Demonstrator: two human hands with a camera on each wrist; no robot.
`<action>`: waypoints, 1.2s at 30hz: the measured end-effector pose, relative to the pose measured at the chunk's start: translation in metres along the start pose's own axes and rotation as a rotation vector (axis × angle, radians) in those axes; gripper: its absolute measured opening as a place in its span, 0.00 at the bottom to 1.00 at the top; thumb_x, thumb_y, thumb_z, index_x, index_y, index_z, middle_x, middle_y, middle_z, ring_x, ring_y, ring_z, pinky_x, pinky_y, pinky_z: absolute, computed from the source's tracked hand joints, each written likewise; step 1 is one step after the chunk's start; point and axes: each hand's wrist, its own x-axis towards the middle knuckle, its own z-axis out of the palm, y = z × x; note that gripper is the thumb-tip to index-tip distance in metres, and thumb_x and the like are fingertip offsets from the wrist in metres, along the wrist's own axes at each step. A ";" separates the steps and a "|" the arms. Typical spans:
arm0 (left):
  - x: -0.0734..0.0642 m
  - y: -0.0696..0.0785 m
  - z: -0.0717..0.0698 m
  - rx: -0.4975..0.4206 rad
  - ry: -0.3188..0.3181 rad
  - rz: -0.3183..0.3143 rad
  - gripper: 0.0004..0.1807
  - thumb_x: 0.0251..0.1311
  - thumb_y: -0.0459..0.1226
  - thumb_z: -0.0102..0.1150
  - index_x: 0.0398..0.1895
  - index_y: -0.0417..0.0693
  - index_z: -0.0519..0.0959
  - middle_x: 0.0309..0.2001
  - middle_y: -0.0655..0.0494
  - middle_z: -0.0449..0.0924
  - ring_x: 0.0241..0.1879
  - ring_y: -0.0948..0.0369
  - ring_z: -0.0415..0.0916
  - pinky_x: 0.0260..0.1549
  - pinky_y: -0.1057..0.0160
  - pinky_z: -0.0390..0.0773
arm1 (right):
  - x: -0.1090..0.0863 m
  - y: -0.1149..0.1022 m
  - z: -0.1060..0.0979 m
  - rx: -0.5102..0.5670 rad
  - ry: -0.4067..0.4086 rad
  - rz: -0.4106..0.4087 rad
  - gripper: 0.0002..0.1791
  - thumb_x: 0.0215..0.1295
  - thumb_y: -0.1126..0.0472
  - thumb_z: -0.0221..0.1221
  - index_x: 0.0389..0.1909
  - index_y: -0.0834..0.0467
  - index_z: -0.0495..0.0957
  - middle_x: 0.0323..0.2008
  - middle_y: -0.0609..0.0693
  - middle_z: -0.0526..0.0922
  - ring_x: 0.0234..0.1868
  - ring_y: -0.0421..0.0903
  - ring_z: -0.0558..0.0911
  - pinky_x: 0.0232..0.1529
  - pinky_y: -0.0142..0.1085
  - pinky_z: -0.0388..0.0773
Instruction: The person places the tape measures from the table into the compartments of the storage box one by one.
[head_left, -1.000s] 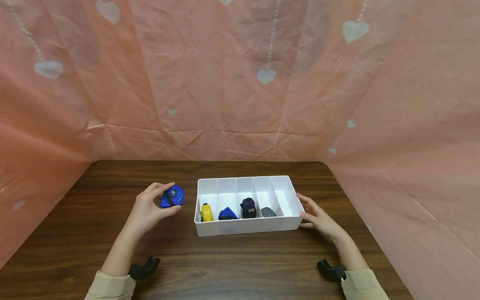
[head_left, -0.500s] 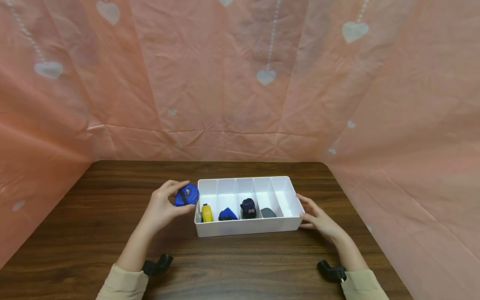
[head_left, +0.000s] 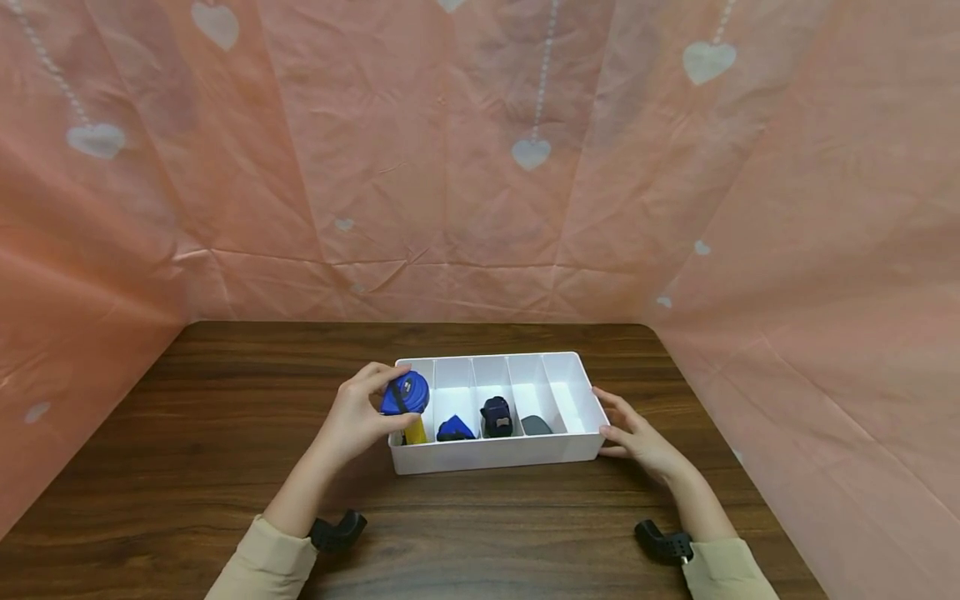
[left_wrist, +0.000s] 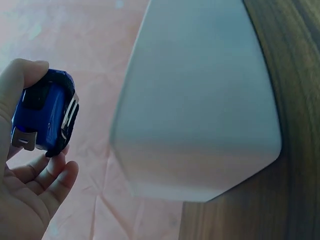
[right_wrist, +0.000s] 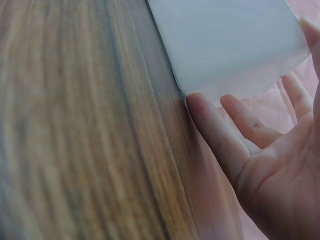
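Observation:
My left hand (head_left: 356,421) pinches a blue tape measure (head_left: 407,393) between thumb and fingers, over the leftmost compartment of a white divided box (head_left: 495,452). The left wrist view shows the metal end hook and black trim of this tape measure (left_wrist: 47,112). Below it, a yellow item (head_left: 416,433) is partly hidden in that compartment. The compartments to its right hold a blue-and-black item (head_left: 455,428), a dark navy item (head_left: 497,417) and a grey rounded item (head_left: 536,425). Fingers of my right hand (head_left: 637,437) rest loosely against the box's right end.
The box stands on a dark wood-grain table (head_left: 480,533). A pink curtain (head_left: 450,208) with heart prints hangs behind the table and along both sides. Both wrists carry black bands with a curved mount (head_left: 337,531).
My left hand has carried the blue tape measure rightward, from beside the box to over its leftmost compartment. The right hand and the box have stayed in place.

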 end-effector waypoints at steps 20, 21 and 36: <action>0.014 0.014 0.035 -0.014 -0.083 0.051 0.34 0.37 0.37 0.80 0.54 0.43 0.80 0.44 0.56 0.77 0.39 0.58 0.73 0.36 0.53 0.79 | 0.000 0.001 0.001 -0.001 0.003 -0.023 0.36 0.73 0.61 0.51 0.75 0.57 0.45 0.65 0.74 0.52 0.57 0.58 0.71 0.47 0.49 0.77; 0.015 0.014 0.037 -0.010 -0.085 0.065 0.34 0.37 0.38 0.80 0.53 0.42 0.80 0.44 0.56 0.77 0.38 0.58 0.73 0.36 0.52 0.79 | 0.000 0.000 0.001 -0.002 -0.001 -0.029 0.36 0.73 0.61 0.51 0.75 0.57 0.44 0.65 0.75 0.52 0.57 0.58 0.71 0.47 0.49 0.77; 0.029 0.026 0.064 -0.018 -0.130 0.127 0.35 0.37 0.37 0.80 0.54 0.41 0.80 0.44 0.58 0.76 0.38 0.60 0.73 0.37 0.58 0.79 | 0.002 0.000 0.001 0.003 0.008 -0.015 0.36 0.73 0.60 0.52 0.75 0.57 0.44 0.66 0.73 0.52 0.58 0.63 0.68 0.47 0.50 0.77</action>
